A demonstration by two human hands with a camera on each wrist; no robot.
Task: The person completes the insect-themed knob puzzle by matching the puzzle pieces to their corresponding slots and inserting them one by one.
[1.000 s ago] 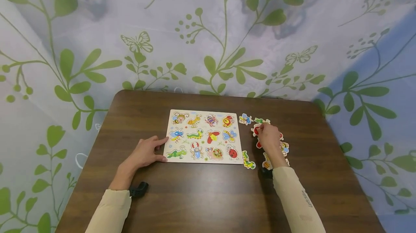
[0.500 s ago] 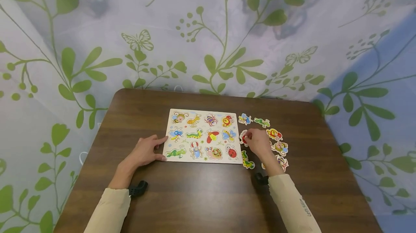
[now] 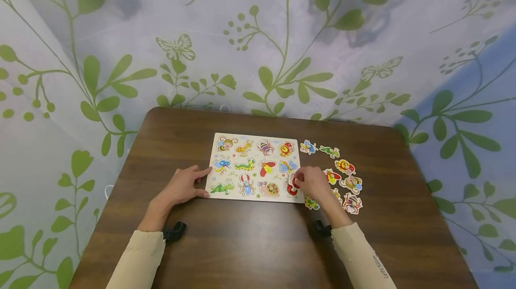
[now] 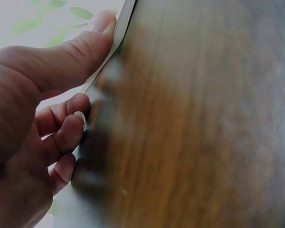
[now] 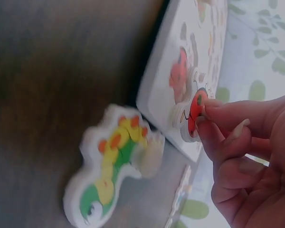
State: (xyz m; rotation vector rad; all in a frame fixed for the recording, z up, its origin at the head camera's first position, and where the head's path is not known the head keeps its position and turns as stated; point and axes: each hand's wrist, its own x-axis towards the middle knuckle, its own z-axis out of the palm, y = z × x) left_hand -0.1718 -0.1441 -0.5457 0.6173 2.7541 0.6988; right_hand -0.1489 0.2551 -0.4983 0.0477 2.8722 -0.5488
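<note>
A wooden insect puzzle board (image 3: 234,157) lies flat on the brown table. At its left edge rests my left hand (image 3: 181,186), index finger and thumb spread apart and touching the edge; in the left wrist view the thumb (image 4: 80,54) lies along that edge. Between thumb and index finger, my right hand (image 3: 316,183) pinches a ladybug puzzle piece (image 5: 194,111). The piece is tilted over the board's lower right corner, above the printed ladybug (image 5: 179,76). Whether it touches the board I cannot tell. A caterpillar piece (image 5: 116,152) lies just beside that corner, partly under my right hand.
Right of the board lie several loose pieces: a blue insect (image 3: 308,147), a grasshopper (image 3: 329,151), a red-and-yellow butterfly (image 3: 344,167), a red beetle (image 3: 332,176), a bee (image 3: 351,184) and a spider (image 3: 352,203). A patterned cloth (image 3: 242,69) hangs behind the table.
My right hand has moved left and toward me from the loose pieces, bringing the ladybug piece over the board's lower right corner. The left hand has stayed at the board's edge.
</note>
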